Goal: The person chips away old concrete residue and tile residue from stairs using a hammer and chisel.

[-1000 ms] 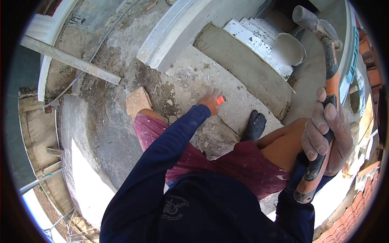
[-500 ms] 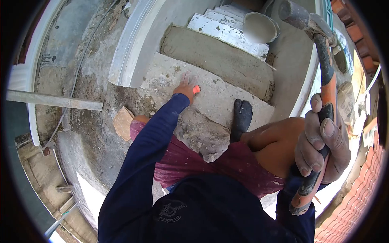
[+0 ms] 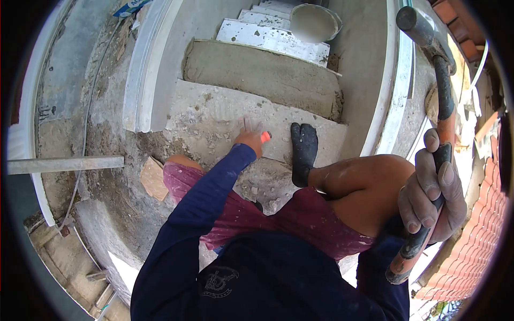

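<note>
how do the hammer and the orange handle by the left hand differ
Visibility: the hammer shows from head to handle end, apart from where fingers cover it; the orange handle shows only a short end.
Place: the hammer is held up in the right hand, head uppermost; the orange handle is low by the left hand, near the concrete.
Colour: the hammer's grip mixes black and orange; the orange handle looks mostly bright orange.
Shared: both show orange.

Daylight bleaches the floor [image 3: 124,270] at lower left, fisheye distortion bows the edges, and blur fills the bucket [image 3: 338,24].
</note>
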{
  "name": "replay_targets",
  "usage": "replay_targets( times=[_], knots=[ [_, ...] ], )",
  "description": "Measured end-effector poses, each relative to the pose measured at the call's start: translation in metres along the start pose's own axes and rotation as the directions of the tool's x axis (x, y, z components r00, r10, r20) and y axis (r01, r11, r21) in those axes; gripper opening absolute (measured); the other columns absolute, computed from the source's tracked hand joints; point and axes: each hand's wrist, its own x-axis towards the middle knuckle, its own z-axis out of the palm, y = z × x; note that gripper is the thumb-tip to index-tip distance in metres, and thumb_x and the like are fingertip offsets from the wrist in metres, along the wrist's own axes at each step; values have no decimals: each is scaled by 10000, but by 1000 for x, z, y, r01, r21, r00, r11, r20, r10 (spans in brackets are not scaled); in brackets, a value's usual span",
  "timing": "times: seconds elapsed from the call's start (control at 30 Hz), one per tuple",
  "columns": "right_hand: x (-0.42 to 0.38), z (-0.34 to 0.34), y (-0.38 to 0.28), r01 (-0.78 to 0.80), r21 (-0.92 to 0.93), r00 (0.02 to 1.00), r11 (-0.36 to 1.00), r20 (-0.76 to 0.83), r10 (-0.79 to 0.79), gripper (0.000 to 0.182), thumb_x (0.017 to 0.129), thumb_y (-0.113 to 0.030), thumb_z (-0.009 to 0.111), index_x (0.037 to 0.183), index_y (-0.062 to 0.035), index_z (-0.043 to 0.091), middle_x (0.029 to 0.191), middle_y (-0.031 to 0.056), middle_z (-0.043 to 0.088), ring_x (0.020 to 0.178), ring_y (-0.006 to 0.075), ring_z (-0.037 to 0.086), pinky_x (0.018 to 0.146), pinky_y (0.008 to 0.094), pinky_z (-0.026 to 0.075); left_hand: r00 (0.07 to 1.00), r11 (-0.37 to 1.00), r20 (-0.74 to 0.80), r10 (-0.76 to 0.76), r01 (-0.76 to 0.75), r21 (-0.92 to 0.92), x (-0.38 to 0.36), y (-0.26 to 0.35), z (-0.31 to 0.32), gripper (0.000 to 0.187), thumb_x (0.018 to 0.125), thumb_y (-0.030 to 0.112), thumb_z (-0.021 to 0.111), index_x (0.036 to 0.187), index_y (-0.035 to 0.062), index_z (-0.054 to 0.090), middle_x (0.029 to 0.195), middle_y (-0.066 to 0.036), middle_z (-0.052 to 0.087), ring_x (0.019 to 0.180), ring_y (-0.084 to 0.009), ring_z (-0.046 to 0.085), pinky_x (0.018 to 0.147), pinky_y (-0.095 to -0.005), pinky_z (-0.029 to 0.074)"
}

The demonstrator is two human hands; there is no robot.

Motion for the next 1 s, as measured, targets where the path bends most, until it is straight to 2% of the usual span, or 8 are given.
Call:
replay_targets(
  times=[0.07,0.13,0.23,0.37,0.53,0.7,0.8,1.0],
  knots=[
    [-6,-6,-1,3,21,1000,1000,-1,-3,353,1018,-148,425,1284,-9,238,744,28,441,402,75,489,392,246,527,995,998,89,50,-53,34,-20,16,2,542,724,172,645,1237,19,560,1138,-254,623,1189,-397,527,999,-431,440],
    [-11,-11,-2,14,23,1000,1000,4,-14,363,1018,-151,430,1290,-13,232,743,27,441,403,78,494,400,252,535,866,962,499,44,98,-256,-30,27,-31,503,723,195,655,1185,11,580,1073,-252,640,1096,-394,590,924,-445,479],
    [-21,-16,-3,49,22,999,999,7,-49,364,1021,-154,422,1293,-9,227,751,32,447,410,82,504,405,258,541,973,847,222,70,59,-528,-31,29,-70,418,743,215,653,1102,8,595,1049,-242,651,1005,-396,622,884,-433,495],
    [-30,-23,-2,106,37,993,994,55,-108,366,1026,-152,408,1299,3,220,764,40,450,405,81,491,399,261,536,989,816,-145,-9,-77,-573,2,-3,-107,391,757,215,653,1082,4,596,1007,-238,652,971,-407,614,860,-445,491],
    [-42,-24,-3,158,158,987,975,-5,-159,393,1031,-153,394,1328,21,205,780,51,447,417,85,494,411,268,534,987,956,-142,-74,30,-291,39,-66,-165,450,784,227,676,1179,29,592,1046,-216,656,1001,-397,612,890,-443,488],
    [-49,-19,-3,205,225,979,952,-45,-200,408,1038,-170,383,1344,28,201,780,54,437,433,81,496,423,275,531,995,984,-77,-65,52,-168,56,-147,-98,601,761,239,743,1307,76,552,1303,-230,553,1208,-384,520,1025,-424,429],
    [-54,-22,-4,212,258,973,942,35,-229,409,1043,-186,384,1344,23,203,780,59,442,413,74,467,390,261,489,996,997,-65,-69,66,-50,44,-166,-55,754,737,268,790,1408,131,475,1488,-236,369,1375,-399,346,1117,-424,345],
    [-85,-33,-17,438,134,889,889,84,-451,498,1032,-159,414,1377,68,135,762,70,442,399,88,474,359,235,457,992,995,-79,-95,91,-50,40,-168,-39,881,725,302,817,1482,201,379,1541,-240,268,1422,-411,261,1145,-435,308]
  ],
)
